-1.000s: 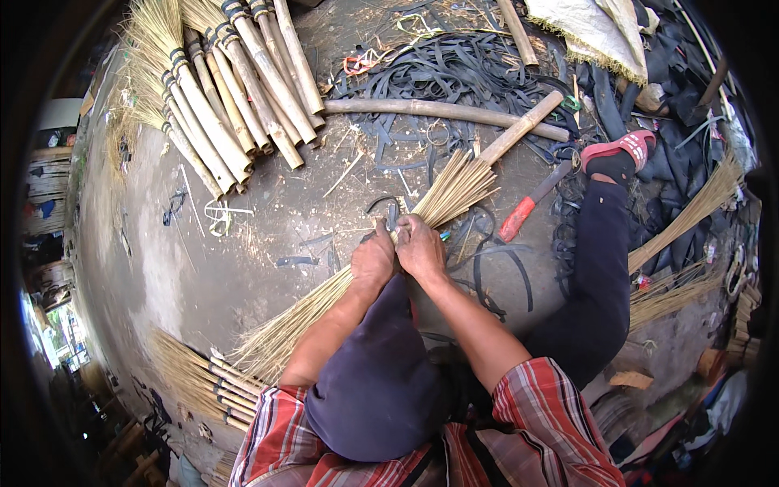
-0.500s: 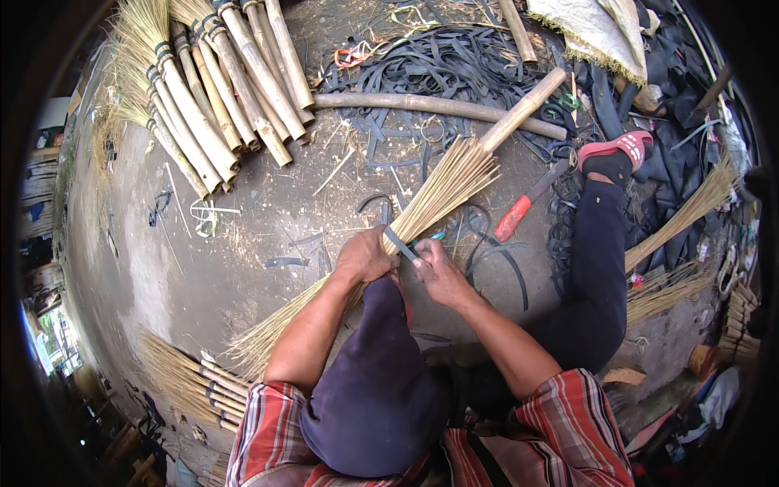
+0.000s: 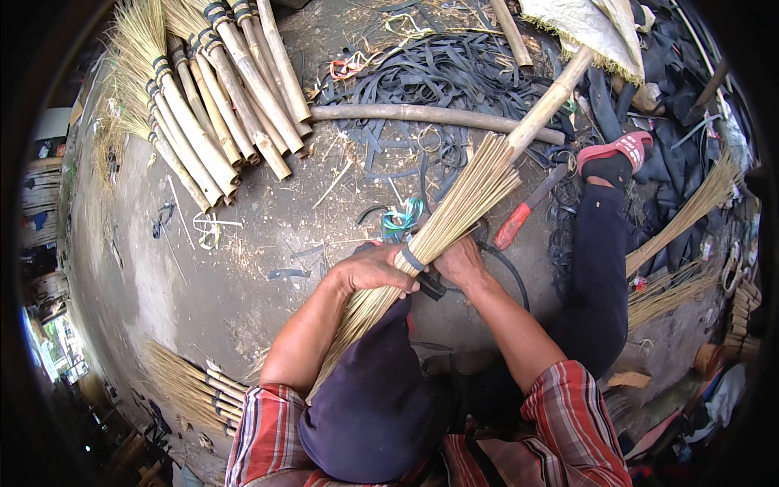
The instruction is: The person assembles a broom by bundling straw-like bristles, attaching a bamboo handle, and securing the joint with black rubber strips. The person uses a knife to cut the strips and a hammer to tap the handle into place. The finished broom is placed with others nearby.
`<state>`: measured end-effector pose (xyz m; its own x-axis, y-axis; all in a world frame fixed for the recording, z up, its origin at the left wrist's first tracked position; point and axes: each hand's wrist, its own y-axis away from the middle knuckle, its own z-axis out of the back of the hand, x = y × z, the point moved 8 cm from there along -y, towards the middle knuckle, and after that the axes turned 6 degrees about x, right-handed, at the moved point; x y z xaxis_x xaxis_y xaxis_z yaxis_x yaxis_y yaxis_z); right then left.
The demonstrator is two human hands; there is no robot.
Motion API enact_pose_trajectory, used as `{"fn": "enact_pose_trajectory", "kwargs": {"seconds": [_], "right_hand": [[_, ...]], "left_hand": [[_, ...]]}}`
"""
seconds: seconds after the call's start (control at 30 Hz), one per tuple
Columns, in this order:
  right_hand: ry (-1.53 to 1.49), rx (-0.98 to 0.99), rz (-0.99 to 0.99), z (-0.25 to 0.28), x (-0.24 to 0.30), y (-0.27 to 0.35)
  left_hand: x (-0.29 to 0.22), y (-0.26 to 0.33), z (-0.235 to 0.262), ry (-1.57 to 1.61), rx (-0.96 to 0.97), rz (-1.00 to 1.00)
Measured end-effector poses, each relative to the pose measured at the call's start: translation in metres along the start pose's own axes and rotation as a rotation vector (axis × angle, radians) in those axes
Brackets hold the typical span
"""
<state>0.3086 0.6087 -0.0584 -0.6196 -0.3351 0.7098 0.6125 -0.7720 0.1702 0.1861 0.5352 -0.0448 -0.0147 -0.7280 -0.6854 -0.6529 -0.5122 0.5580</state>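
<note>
A bundle of straw-coloured broom bristles slants across my raised knee, its pale bamboo handle pointing far right. Around the bristles runs a grey rubber strip. Just below that band my left hand is closed on the bundle, thumb across the top. My right hand is curled against the bundle's right side. Its fingertips are hidden under the bristles, so what they hold is not visible. Dark strip ends hang between the two hands. The lower bristles pass beneath my left forearm.
Finished brooms lie piled at far left, more at near left. A bamboo pole crosses before a heap of black rubber strips. A red-handled knife lies beside my sandalled foot. Turquoise ribbon sits beyond the bundle.
The broom has shifted up and right and turned steeper over my knee. My right hand has gone from the strip on top to the bundle's far underside. The turquoise ribbon now shows.
</note>
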Motion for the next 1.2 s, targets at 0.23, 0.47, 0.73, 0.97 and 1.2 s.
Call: {"fn": "enact_pose_trajectory", "kwargs": {"seconds": [0.23,0.47,0.73,0.97,1.2], "right_hand": [[-0.102,0.261,-0.314,0.019,0.021,-0.008],[-0.119,0.481,-0.260,-0.019,0.042,-0.048],[-0.866,0.228,-0.400,0.006,0.037,0.052],[-0.947,0.619,-0.549,-0.029,0.010,0.124],[-0.228,0.161,-0.133,-0.028,-0.036,0.037]], "left_hand": [[0.022,-0.009,0.038,-0.744,-0.584,0.360],[0.046,-0.023,0.034,-0.887,-0.520,0.456],[0.039,-0.022,0.043,-0.621,-0.501,0.263],[0.030,-0.015,0.049,-0.305,-0.323,0.210],[0.036,-0.014,0.006,0.309,0.147,0.140]]}}
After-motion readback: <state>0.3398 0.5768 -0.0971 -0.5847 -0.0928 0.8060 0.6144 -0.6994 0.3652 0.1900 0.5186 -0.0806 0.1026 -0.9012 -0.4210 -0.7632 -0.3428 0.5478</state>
